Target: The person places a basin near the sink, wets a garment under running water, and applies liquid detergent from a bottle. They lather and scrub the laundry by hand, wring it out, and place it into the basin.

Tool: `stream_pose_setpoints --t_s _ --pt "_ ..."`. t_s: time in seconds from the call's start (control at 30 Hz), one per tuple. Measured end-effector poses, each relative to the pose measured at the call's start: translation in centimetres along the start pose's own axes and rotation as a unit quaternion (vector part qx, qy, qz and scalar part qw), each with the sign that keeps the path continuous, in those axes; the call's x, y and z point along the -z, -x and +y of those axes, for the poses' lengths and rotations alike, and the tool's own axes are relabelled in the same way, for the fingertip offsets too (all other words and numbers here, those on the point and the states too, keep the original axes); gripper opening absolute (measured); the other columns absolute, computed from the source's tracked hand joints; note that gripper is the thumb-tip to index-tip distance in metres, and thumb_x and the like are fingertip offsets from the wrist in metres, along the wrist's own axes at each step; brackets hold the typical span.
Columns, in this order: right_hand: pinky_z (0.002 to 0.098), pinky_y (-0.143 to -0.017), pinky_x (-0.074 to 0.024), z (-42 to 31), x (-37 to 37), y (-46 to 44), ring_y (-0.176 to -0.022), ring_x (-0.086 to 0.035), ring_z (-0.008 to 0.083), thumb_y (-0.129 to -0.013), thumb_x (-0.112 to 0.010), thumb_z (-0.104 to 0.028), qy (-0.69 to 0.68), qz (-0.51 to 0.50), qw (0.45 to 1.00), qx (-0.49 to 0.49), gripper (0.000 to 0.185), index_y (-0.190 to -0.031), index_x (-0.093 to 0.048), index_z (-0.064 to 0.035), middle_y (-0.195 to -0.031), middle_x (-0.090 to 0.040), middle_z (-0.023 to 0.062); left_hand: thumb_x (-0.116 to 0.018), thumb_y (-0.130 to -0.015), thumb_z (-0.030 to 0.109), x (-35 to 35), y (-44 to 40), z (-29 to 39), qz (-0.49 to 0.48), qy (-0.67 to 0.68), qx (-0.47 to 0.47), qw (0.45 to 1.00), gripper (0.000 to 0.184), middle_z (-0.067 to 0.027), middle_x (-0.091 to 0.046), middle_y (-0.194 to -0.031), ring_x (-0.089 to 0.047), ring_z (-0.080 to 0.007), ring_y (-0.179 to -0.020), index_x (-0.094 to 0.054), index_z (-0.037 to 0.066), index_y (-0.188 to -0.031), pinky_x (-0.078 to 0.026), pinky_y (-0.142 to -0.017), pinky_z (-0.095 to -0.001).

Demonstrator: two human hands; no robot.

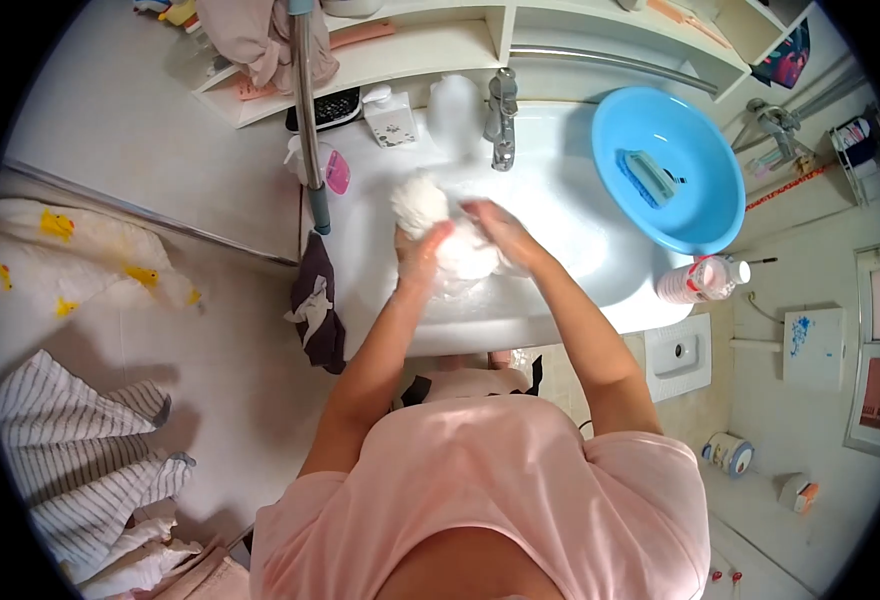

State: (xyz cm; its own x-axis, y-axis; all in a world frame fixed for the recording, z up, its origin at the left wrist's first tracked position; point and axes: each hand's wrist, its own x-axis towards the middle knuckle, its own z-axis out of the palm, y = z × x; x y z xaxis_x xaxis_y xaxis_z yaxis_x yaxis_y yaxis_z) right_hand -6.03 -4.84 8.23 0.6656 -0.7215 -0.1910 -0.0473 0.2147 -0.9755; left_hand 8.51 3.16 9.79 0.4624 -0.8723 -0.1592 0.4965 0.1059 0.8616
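Note:
A bunched white cloth (468,256), wet and fluffy-looking, is held low over the front of the white sink (570,290). My left hand (420,256) is wrapped round its left part, and a clump of it sticks up above the thumb. On the other side my right hand (508,236) is closed against the cloth with curled fingers, slightly blurred. Behind both hands stands the metal faucet (503,120); whether water runs from it I cannot make out.
On the sink's right side a blue basin (610,205) holds a scrub brush (650,178). A clear bottle (695,281) with a white cap stands at the right rim. Along the back left are a white dispenser (390,118) and a pink item (337,172). A dark cloth (317,300) hangs left.

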Motion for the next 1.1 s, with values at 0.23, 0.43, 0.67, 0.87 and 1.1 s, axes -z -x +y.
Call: stream_pose_setpoints --t_s 0.23,0.43,0.67,0.87,1.1 --pt "0.0417 -0.106 -0.0275 6.8 -0.2 3.3 -0.130 -0.032 0.0288 -0.081 -0.025 -0.075 -0.314 0.063 0.935 -0.152 0.089 -0.139 -0.030 -0.0074 -0.142 -0.033 0.0126 -0.056 -0.079 0.035 -0.9 0.9 3.5 -0.033 0.255 0.126 0.958 0.045 -0.0113 -0.058 -0.099 -0.058 -0.0265 -0.092 -0.053 0.001 -0.108 -0.048 -0.084 -0.0382" --pt "0.0353 -0.101 -0.0355 1.9 -2.8 2.0 -0.121 -0.044 0.0257 -0.085 -0.049 -0.058 -0.399 0.063 0.914 -0.040 0.073 -0.132 -0.038 -0.0037 -0.135 -0.041 0.0114 -0.048 -0.084 0.050 0.1 0.9 0.8 0.016 0.252 0.104 0.962 0.058 -0.0111 -0.055 -0.113 -0.054 -0.0278 -0.103 -0.048 0.004 -0.119 -0.045 -0.091 -0.0385" --pt "0.0444 -0.107 -0.0224 0.3 -8.1 3.2 -0.131 -0.021 0.0409 -0.061 -0.076 -0.049 0.288 0.182 0.922 0.183 0.093 -0.134 -0.037 -0.0063 -0.142 -0.020 0.0230 -0.044 -0.090 0.043 3.7 0.4 -3.3 -0.165 -0.015 -0.085 0.982 0.055 -0.0104 -0.049 -0.124 -0.049 -0.0234 -0.113 -0.039 0.007 -0.131 -0.041 -0.097 -0.0366" --pt "0.0521 -0.098 -0.0299 0.3 -9.1 2.0 -0.122 -0.029 0.0440 -0.062 -0.074 -0.044 0.334 0.243 0.871 0.267 0.067 -0.116 -0.052 -0.0102 -0.132 -0.032 0.0212 -0.049 -0.089 0.032 1.5 0.9 -2.8 -0.237 0.293 0.018 0.926 0.050 -0.0105 -0.048 -0.126 -0.048 -0.0212 -0.114 -0.039 0.005 -0.131 -0.040 -0.098 -0.0363" --pt "0.0410 -0.081 -0.0448 4.2 -3.6 -2.9 -0.095 -0.059 0.0327 -0.080 -0.056 -0.046 0.136 0.300 0.944 0.027 0.049 -0.108 -0.058 -0.0067 -0.100 -0.062 0.0185 -0.046 -0.092 0.033 1.1 -0.2 -4.7 -0.063 0.197 0.091 0.974 0.042 -0.0105 -0.052 -0.122 -0.054 -0.0243 -0.109 -0.047 0.007 -0.125 -0.044 -0.095 -0.0401"
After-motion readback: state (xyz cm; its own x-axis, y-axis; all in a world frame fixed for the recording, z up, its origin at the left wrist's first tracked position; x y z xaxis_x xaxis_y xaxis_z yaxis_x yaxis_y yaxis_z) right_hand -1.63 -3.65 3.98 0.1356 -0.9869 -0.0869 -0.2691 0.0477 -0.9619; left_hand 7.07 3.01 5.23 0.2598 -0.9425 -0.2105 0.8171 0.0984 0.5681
